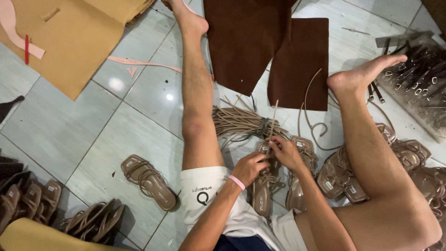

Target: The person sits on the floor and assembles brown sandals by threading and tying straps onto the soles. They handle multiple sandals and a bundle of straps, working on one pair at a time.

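Observation:
I sit on a tiled floor with my legs spread. My left hand (249,167), with a pink wristband, grips a tan strappy sandal (263,186) that lies between my legs. My right hand (284,151) pinches a thin tan strap (273,118) that sticks up from the sandal's front. A second sandal of the same kind (299,176) lies just right of it, partly under my right forearm.
A bundle of tan straps (241,122) lies beyond my hands. Two dark brown sheets (274,46) and a tan sheet (69,37) lie farther off. Finished sandals sit left (148,181), far left (32,197) and right (409,158). A tray of buckled straps (418,74) sits top right.

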